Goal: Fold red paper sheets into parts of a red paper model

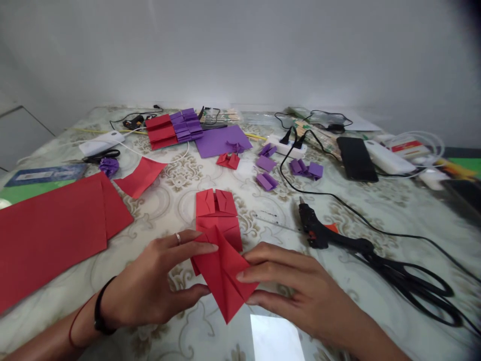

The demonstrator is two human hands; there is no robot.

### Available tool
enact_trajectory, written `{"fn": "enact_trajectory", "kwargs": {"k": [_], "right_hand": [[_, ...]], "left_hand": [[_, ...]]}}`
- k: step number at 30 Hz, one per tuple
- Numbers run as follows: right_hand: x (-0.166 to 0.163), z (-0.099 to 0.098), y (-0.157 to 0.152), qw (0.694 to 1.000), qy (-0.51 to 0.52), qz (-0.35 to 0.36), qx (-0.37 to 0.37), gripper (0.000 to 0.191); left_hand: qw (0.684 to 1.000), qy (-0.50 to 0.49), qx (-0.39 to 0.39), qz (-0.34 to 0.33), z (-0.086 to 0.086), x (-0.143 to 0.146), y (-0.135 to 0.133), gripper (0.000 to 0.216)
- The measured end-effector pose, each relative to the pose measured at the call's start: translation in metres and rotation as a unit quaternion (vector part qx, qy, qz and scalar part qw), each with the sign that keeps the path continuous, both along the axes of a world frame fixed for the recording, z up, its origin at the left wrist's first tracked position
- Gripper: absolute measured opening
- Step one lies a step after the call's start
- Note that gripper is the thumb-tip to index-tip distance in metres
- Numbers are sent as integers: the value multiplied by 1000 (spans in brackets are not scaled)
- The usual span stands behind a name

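A folded red paper square (221, 271) lies tilted like a diamond on the patterned tablecloth at the front middle. My left hand (158, 283), with a ring and a black wristband, pinches its left edge between fingers and thumb. My right hand (293, 288) grips its right edge the same way. Just behind it lies a finished red folded piece (217, 210).
Large red sheets (52, 225) lie at the left. A black glue gun (319, 230) and black scissors (409, 281) sit at the right with a cable. Farther back are purple folded pieces (266, 173), a purple sheet (221, 140), stacked red and purple folds (173, 128), and a phone (356, 158).
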State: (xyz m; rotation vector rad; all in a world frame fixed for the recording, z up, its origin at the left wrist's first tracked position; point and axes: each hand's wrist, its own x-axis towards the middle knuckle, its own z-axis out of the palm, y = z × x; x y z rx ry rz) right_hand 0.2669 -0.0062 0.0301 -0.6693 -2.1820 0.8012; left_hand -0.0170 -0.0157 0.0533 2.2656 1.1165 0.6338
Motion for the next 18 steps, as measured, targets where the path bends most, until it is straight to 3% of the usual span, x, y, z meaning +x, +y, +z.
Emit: {"fn": "enact_trajectory", "kwargs": {"k": [3, 8, 15, 18], "right_hand": [[0, 2, 2, 1000, 4, -8, 10, 15], [2, 6, 4, 998, 6, -43, 34, 17], [3, 6, 2, 996, 45, -42, -61, 19], [1, 4, 2, 992, 92, -27, -82, 23]], "left_hand": [[1000, 16, 10, 17, 1, -2, -1, 50], [998, -50, 26, 24, -2, -3, 2, 36], [989, -119, 56, 67, -6, -3, 1, 37], [986, -151, 43, 52, -6, -3, 1, 37]]}}
